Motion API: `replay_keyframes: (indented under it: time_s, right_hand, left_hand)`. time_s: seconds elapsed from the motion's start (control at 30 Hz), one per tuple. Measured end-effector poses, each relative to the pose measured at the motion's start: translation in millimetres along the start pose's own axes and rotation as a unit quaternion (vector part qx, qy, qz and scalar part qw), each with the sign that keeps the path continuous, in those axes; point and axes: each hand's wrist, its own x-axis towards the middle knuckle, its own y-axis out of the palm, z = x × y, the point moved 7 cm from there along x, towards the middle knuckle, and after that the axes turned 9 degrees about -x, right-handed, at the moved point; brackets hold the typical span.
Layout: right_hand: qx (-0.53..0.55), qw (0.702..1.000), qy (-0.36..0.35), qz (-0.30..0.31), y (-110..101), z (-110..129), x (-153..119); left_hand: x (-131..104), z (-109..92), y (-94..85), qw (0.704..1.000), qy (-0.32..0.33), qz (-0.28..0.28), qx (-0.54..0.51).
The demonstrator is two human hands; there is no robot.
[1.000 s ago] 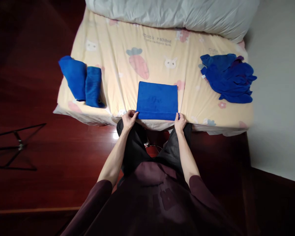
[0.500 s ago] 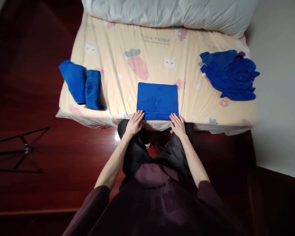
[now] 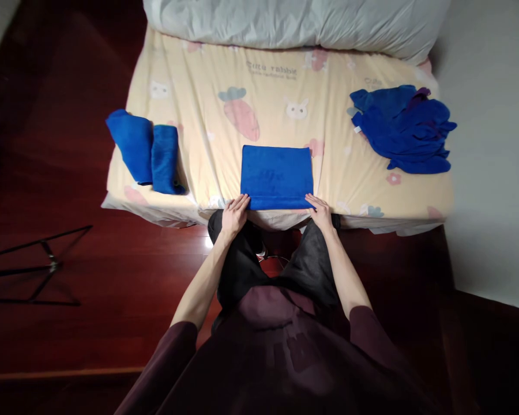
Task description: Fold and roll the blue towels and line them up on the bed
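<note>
A blue cloth (image 3: 277, 173) lies flat on the bed's edge in front of me, with a narrow folded strip along its near side. My left hand (image 3: 236, 214) touches its near left corner, fingers together and pinched at the strip's end. At the near right corner is my right hand (image 3: 320, 210), its fingertips on the cloth's edge, thumb beneath. Whether either hand grips the cloth between thumb and fingers is too small to tell for certain.
Two rolled blue cloths (image 3: 132, 147) (image 3: 165, 158) lie at the bed's left. A crumpled blue pile (image 3: 406, 129) is at the right. Behind is a pale quilt (image 3: 294, 23). A black tripod (image 3: 52, 265) stands on the floor at left.
Both hands have shifted outward to the ends of the cloth's near strip. Their fingers, spread on the cloth before, are now closer together at its corners.
</note>
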Motion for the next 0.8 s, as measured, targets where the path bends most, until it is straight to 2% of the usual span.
replay_keyframes:
  time_s: [0.17,0.33,0.43,0.53,0.63,0.8]
  right_hand:
    - [-0.011,1.0,0.005,0.0,-4.4,5.2,-4.1]
    - [0.006,1.0,-0.002,0.002,-13.3,14.3,-24.8]
    - [0.044,0.999,0.006,-0.03,-19.0,13.0,-31.1]
    - [0.083,0.993,0.044,-0.07,-22.3,5.8,-27.6]
    - [0.083,0.992,0.068,-0.07,-21.1,3.0,-22.7]
    - [0.051,0.997,0.01,-0.064,-20.4,16.8,-24.7]
  left_hand:
    - [3.7,3.2,-4.5,1.0,0.013,-0.008,0.004]
    - [-13.8,2.0,-11.5,1.0,0.022,-0.011,-0.013]
    - [-19.7,1.6,-13.4,0.999,0.019,-0.013,-0.047]
    - [-15.9,-0.5,-13.6,0.997,0.029,-0.01,-0.074]
    - [-10.4,-1.8,-13.4,0.996,0.036,-0.001,-0.078]
    - [-12.0,-2.0,-13.5,0.995,0.047,0.016,-0.086]
